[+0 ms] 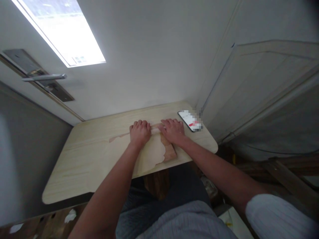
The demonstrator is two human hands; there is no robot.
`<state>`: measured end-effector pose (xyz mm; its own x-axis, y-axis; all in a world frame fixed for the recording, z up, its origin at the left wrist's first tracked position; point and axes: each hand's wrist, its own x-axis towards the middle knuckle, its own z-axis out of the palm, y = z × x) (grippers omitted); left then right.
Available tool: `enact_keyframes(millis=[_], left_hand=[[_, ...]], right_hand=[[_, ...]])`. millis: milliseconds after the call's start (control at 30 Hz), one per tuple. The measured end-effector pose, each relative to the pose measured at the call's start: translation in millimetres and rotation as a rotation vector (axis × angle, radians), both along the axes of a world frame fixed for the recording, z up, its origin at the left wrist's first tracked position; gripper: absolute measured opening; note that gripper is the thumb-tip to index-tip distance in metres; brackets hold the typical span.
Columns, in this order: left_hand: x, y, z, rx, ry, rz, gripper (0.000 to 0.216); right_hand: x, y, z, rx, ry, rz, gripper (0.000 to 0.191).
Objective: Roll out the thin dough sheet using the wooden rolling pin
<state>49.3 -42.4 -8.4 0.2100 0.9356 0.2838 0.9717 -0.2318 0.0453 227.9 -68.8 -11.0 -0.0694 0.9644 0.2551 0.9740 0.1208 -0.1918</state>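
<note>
A cream sheet (151, 149) with a wavy, torn-looking edge lies on the pale wooden table (82, 149) in front of me. Under its right side shows a flat brown piece (170, 152) with a straight lower corner; paper or leather, I cannot tell which. My left hand (140, 133) rests on the sheet's far edge with its fingers curled over. To its right, my right hand (173, 131) bends its fingers and thumb at the same edge, where a narrow folded strip runs between the hands. The fingertips are partly hidden.
A phone (190, 120) with a lit screen lies right of my right hand. Behind the table stands a white door (139, 73) with a metal handle (45, 77) and a bright window. The table's rounded right edge is near a wall panel. White scraps (70, 215) lie on the floor.
</note>
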Motion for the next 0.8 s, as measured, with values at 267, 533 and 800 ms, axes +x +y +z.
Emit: enact_keyframes(millis=[267,533,800], left_hand=[[-1.9,20.3,0.0,-0.099,0.032,-0.030,0.049],[-2.5,35.3,3.9,-0.193,0.083,-0.071,0.047],[-2.1,49.0,5.2,-0.235,0.095,-0.046,0.050]], right_hand=[[-5.9,23.2,2.5,-0.065,-0.095,0.000,0.058],[-12.2,44.5,-0.3,-0.076,-0.104,0.012,0.048],[-12.8,63.9,1.3,-0.130,-0.101,0.042,0.057]])
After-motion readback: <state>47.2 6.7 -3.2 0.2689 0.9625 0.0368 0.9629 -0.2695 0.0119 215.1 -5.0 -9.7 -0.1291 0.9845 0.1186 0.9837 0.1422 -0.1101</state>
